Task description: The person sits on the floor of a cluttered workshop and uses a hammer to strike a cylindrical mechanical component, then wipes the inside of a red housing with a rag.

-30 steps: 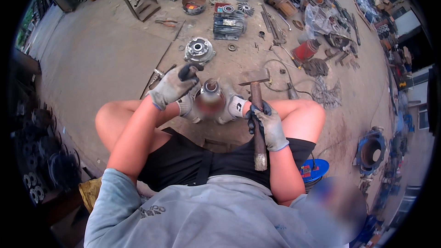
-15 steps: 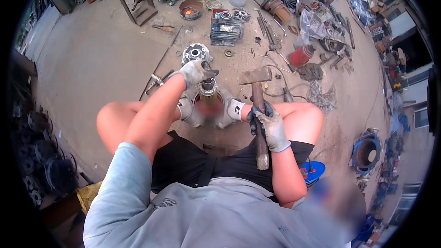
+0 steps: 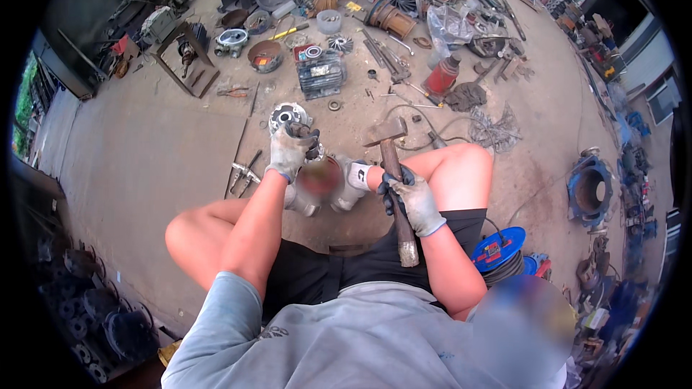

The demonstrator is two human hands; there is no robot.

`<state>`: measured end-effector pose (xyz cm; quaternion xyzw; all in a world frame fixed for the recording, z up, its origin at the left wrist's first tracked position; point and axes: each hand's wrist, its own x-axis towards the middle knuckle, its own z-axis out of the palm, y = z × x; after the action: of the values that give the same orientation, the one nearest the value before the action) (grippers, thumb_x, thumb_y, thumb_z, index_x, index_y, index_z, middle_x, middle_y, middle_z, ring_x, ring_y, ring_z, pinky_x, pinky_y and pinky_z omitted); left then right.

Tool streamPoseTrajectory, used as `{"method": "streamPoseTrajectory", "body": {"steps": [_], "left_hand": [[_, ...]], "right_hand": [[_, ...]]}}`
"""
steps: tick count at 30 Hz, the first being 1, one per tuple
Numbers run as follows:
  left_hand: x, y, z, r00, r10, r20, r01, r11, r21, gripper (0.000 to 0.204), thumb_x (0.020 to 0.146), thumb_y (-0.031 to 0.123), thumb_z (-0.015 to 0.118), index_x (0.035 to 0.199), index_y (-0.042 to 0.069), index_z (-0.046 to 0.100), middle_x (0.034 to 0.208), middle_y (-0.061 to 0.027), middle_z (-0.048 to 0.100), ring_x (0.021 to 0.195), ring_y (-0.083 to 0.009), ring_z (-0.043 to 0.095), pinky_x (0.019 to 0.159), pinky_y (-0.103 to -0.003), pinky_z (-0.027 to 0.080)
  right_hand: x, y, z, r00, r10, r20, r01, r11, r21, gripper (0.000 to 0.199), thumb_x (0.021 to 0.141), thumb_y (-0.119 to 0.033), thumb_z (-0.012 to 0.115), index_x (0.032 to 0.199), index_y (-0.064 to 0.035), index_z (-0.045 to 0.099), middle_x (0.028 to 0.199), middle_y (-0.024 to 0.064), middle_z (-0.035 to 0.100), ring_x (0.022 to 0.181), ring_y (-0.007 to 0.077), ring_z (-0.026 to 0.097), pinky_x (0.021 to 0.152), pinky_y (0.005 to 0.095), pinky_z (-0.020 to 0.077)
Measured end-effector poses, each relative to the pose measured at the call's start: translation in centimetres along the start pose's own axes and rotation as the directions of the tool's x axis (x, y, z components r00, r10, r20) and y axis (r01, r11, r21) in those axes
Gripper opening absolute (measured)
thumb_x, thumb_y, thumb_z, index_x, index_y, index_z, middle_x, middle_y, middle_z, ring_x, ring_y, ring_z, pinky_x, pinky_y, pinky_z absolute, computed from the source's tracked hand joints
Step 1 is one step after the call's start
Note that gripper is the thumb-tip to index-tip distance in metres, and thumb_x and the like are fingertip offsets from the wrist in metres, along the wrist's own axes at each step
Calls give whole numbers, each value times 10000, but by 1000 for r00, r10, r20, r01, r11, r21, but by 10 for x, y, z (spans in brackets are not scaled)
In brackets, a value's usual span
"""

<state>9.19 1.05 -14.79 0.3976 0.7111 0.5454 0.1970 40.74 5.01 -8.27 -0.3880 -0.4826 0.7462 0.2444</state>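
My right hand (image 3: 417, 204), gloved, grips the wooden handle of a hammer (image 3: 389, 161). Its heavy metal head points away from me, and the handle's butt end rests over my shorts. My left hand (image 3: 288, 153), also gloved, is closed with its fingers curled over a small dark part; what it is, I cannot make out. Just beyond that hand lies a round silver flanged housing (image 3: 286, 115). A round reddish part (image 3: 319, 177) stands between my shoes, blurred and partly covered by the left hand.
A finned electric motor (image 3: 321, 75) stands ahead, with a rusty bowl (image 3: 265, 56) to its left. Off to the right are a red bottle jack (image 3: 442, 75) and a blue ring-shaped casting (image 3: 590, 187). A blue cable reel (image 3: 499, 248) sits by my right hip.
The view has tilted up, bringing in more of the far floor. My left hand now covers the shaft top that showed earlier. My right hand keeps its grip on the hammer.
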Motion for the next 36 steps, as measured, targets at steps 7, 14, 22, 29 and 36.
{"method": "streamPoseTrajectory", "body": {"steps": [7,14,22,29,36], "left_hand": [[-22,-17,11,990,-61,128,50,995,87,362,799,220,918,979,26,671,840,-34,692,757,-142,600,717,-315,543],[-26,-13,6,970,66,234,-118,969,215,411,790,248,912,1028,12,674,876,-95,728,797,-211,673,781,-358,569],[-14,-29,-9,979,49,196,-107,948,299,473,811,319,899,1118,20,698,1020,-135,781,940,-271,749,841,-377,597],[-47,-5,-3,950,15,312,-87,973,216,335,836,241,875,1049,40,712,943,-127,774,877,-241,741,823,-367,594],[-52,-28,12,969,80,235,-139,959,247,249,870,175,803,1085,70,736,1006,-122,779,950,-280,747,868,-376,593]], "right_hand": [[1,6,-6,1000,-8,-8,8,999,42,240,1048,-110,640,1265,-5,638,871,58,715,622,100,632,527,253,538],[2,-3,1,996,-79,44,74,993,96,247,1052,-131,648,1270,-14,645,891,40,738,663,75,645,555,228,525],[-7,-8,9,987,-139,75,135,989,53,271,1053,-134,647,1292,-6,633,903,40,736,683,77,652,585,230,530],[-9,5,3,992,-74,104,67,995,74,225,1054,-124,646,1258,-28,644,882,32,723,649,82,640,561,248,532],[-36,4,1,987,-151,55,151,988,6,199,1045,-115,657,1224,-28,663,851,22,721,643,77,640,563,242,525]]}}
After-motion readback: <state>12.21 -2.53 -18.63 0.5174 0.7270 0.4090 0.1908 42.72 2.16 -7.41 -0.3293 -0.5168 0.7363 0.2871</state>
